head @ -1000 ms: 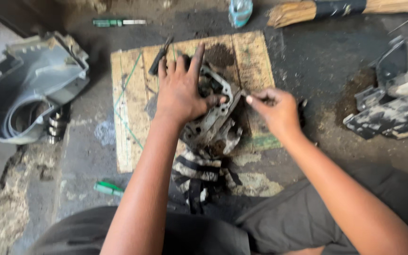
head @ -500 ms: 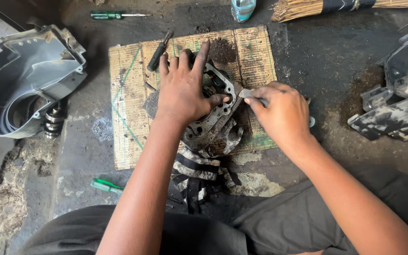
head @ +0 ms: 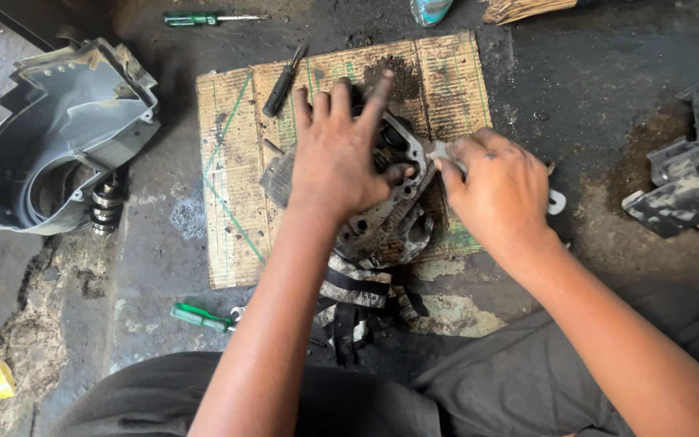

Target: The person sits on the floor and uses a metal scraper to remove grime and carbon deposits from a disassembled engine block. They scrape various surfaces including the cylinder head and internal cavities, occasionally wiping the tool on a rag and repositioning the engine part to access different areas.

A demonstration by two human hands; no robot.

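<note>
Greasy concrete floor carries a wooden board [head: 228, 162] with a metal engine part [head: 382, 218] on it. Left hand [head: 341, 154] presses flat on the part, fingers spread. Right hand [head: 499, 190], immediately right of the part, pinches a small flat scraper [head: 438, 151] against its right edge.

Left hand [head: 340, 154] pressed flat on grimy metal engine part [head: 382, 212], fingers spread, thumb on part's edge. Right hand [head: 499, 190] gripped small flat metal scraper [head: 440, 151], tip against part's right edge. Part rested on worn wooden board [head: 232, 170]. Dark-handled screwdriver [head: 282, 83] lay on board, upper left. Grey plastic housing [head: 58, 133] sat well left. Green-handled screwdriver [head: 197, 316] lay near knee.
</note>
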